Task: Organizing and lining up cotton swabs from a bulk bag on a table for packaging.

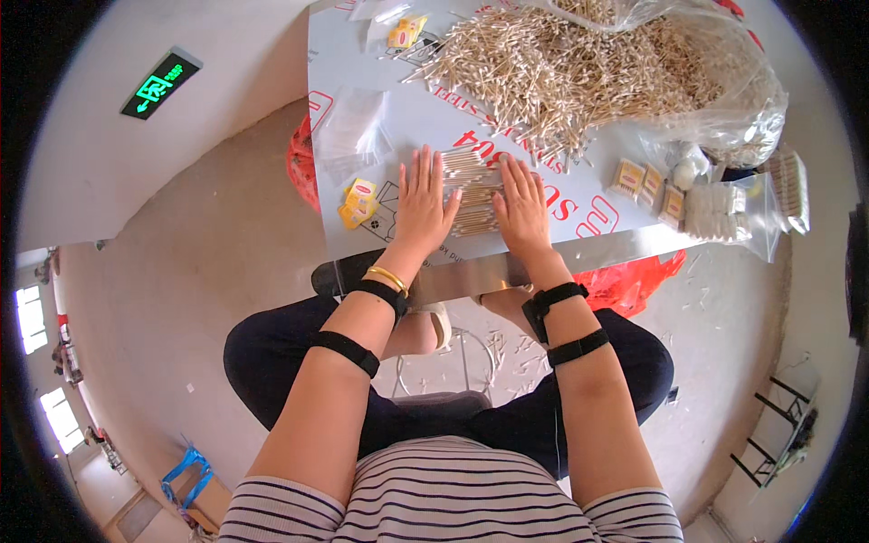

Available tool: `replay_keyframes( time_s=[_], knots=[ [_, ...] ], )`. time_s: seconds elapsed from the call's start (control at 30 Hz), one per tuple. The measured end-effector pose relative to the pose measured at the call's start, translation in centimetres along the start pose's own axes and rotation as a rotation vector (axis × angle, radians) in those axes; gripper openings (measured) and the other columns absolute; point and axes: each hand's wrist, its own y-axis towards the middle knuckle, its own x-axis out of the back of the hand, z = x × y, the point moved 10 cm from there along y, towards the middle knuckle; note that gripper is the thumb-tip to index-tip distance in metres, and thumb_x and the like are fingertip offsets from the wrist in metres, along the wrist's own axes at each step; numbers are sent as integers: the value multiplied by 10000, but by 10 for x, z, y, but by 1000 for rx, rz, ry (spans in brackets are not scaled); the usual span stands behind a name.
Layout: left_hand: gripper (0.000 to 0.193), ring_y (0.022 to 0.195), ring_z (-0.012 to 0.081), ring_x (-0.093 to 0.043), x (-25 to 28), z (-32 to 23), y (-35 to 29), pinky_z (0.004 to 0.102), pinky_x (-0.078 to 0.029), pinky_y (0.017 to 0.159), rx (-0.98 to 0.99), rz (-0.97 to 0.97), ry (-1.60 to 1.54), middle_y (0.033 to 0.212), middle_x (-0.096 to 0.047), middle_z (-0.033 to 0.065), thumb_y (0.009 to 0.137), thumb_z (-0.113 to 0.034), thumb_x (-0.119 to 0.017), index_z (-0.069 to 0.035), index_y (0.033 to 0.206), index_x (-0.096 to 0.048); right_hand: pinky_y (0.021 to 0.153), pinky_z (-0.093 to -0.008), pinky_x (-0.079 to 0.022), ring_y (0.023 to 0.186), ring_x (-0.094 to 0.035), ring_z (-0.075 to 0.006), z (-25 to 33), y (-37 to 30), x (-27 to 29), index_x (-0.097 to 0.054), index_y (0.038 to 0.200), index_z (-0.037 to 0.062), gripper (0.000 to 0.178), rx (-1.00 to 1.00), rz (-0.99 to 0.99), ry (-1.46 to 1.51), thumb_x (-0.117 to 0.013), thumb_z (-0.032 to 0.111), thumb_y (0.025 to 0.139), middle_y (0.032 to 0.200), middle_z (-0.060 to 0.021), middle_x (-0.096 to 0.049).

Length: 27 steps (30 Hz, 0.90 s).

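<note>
Both my hands lie palm down on the table, fingers stretched out, on either side of a band of loose cotton swabs (pixel 472 192). My left hand (pixel 422 201) borders the swabs' left ends, with its thumb angled toward them. At their right ends rests my right hand (pixel 523 208), fingers pointing away from me. The swabs lie roughly side by side, crosswise between the palms. Farther off, a large heap of cotton swabs (pixel 579 77) spreads from a clear plastic bag (pixel 756 95). Left of my left hand are small yellow cards (pixel 359 203) and flat clear bags (pixel 348 131).
Small yellow-labelled swab packs (pixel 627 177) and a clear bag of white bundles (pixel 720 213) stand at the table's right. More yellow cards (pixel 407 33) lie at the far left. Red plastic bags (pixel 634 282) hang below the metal table edge (pixel 453 284).
</note>
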Motion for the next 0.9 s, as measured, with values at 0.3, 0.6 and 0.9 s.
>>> replay_keyframes(
  time_s=[0.3, 0.6, 0.9],
  knots=[
    [731, 1545, 438, -205, -10, -21, -1, 572, -142, 1253, -24, 22, 1, 1673, -172, 271, 1044, -456, -475, -79, 1627, -245, 1280, -492, -125, 1574, -198, -280, 2, -3, -11, -297, 1612, 93, 651, 12, 0, -87, -482, 352, 1044, 1691, -76, -263],
    [690, 1548, 419, -217, -14, -26, -1, 585, -157, 1245, -52, 41, 62, 1689, -180, 221, 1047, -434, -471, -134, 1633, -264, 1278, -526, -111, 1576, -171, -331, 10, -2, -18, -333, 1601, 107, 669, -5, -30, -133, -517, 360, 1009, 1694, -124, -235],
    [683, 1561, 399, -185, -17, -26, -1, 592, -130, 1249, -55, 48, 81, 1699, -194, 171, 1057, -472, -418, -127, 1630, -278, 1263, -583, -100, 1570, -159, -389, 16, -2, -17, -367, 1595, 165, 636, -4, -69, -138, -511, 336, 1000, 1689, -139, -242]
  ],
)
